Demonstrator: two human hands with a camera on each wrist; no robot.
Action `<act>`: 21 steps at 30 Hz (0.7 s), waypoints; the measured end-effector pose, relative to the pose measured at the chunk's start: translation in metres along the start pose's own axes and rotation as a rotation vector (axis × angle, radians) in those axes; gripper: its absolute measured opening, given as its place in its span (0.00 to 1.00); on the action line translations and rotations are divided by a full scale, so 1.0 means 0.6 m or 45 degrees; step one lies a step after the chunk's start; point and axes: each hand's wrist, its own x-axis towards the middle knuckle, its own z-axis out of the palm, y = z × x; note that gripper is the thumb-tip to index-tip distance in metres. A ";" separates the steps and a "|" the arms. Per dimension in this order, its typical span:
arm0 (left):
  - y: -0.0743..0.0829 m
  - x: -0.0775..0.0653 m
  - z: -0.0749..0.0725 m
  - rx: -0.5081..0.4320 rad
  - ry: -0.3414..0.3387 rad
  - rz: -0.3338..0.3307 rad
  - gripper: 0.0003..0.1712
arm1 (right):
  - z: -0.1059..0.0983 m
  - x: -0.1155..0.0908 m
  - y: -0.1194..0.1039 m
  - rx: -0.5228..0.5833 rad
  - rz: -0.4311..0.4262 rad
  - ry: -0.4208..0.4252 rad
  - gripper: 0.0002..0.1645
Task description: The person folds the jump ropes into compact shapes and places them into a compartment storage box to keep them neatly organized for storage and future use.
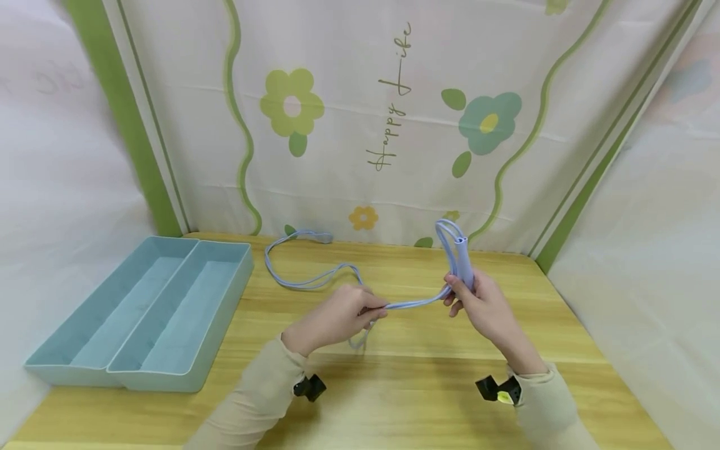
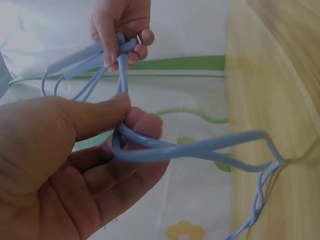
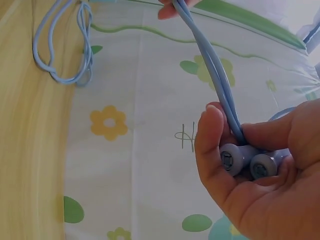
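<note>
A light blue jump rope stretches between the two hands. My right hand [image 1: 488, 307] grips both of its handles [image 1: 464, 265] side by side, with a loop of cord rising above them. In the right wrist view the round handle ends [image 3: 235, 159] show in the palm, and the thumb presses the doubled cord [image 3: 215, 70]. My left hand [image 1: 344, 312] pinches the doubled cord between thumb and fingertips, left of the right hand. Past the left hand, the slack cord [image 1: 304, 286] curves over the table to its far edge.
Two pale teal trays [image 1: 185, 325] lie side by side at the left of the wooden table [image 1: 394, 400]. A white curtain [image 1: 337, 181] with printed flowers rises behind the table, and white sheets [image 1: 647, 250] hang at both sides.
</note>
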 end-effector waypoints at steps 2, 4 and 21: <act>-0.010 -0.002 -0.001 -0.065 -0.033 0.008 0.10 | -0.001 -0.002 -0.002 -0.021 0.006 0.016 0.15; -0.023 -0.005 -0.003 -0.174 -0.071 0.012 0.10 | -0.002 -0.004 -0.005 -0.041 0.003 0.022 0.14; -0.089 -0.017 -0.041 -0.256 -0.117 -0.036 0.15 | 0.015 -0.018 -0.017 -0.287 -0.345 -0.211 0.04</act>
